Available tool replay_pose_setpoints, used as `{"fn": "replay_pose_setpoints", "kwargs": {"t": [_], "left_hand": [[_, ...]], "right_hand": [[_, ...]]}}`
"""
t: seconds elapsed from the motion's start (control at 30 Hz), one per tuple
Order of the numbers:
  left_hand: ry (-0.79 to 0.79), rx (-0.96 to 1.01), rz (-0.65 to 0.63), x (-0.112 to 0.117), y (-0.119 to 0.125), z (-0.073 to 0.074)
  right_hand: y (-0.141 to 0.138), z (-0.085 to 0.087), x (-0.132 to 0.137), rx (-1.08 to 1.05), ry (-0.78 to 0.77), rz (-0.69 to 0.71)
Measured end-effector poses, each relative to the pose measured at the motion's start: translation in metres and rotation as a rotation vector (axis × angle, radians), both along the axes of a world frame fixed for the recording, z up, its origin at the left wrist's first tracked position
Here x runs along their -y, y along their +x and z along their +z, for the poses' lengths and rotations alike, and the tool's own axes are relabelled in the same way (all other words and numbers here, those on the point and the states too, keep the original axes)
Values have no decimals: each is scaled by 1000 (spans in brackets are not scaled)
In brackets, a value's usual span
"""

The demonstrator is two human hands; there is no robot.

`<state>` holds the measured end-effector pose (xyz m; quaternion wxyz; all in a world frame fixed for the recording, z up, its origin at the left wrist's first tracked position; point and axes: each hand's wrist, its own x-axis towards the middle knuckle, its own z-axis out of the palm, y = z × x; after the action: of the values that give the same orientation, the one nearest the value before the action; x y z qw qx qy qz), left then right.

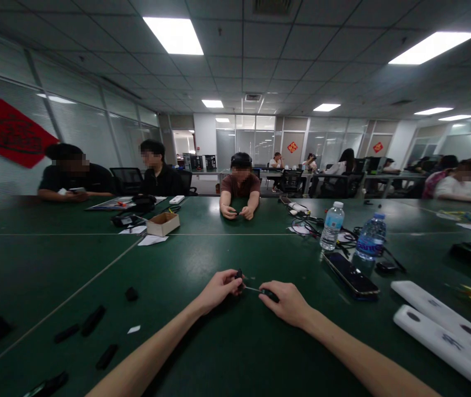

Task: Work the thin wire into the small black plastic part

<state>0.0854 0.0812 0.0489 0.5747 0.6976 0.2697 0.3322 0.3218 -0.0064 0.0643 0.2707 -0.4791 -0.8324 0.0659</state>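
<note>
The left hand (219,291) and right hand (285,304) are both closed, low in the middle of the frame, above the green table (32,275). The left pinches a small black part (239,274); the right grips a black piece (270,295). A thin metal rod (252,288) lies between them, its long axis running nearly level from side to side. Black pieces (94,320) lie to the lower left; a phone (351,275) lies right.
</note>
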Motion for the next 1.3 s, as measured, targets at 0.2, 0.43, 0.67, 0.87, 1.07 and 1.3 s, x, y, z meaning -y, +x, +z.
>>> {"fn": "replay_pose_setpoints", "kwargs": {"t": [0.2, 0.43, 0.67, 0.87, 1.07, 1.3], "left_hand": [[-27, -1, -3, 0, 0, 0], [-23, 4, -8, -1, 0, -2], [-16, -5, -9, 1, -2, 2], [-6, -28, 7, 1, -1, 1], [-27, -12, 15, -1, 0, -1], [-28, -63, -40, -1, 0, -1]], "right_hand": [[1, 0, 0, 0, -20, 16], [2, -4, -2, 5, 5, 17], [2, -2, 0, 11, -7, 13], [2, -4, 0, 14, 18, -15], [1, -7, -1, 16, 23, -32], [3, -7, -4, -37, 27, -78]]}}
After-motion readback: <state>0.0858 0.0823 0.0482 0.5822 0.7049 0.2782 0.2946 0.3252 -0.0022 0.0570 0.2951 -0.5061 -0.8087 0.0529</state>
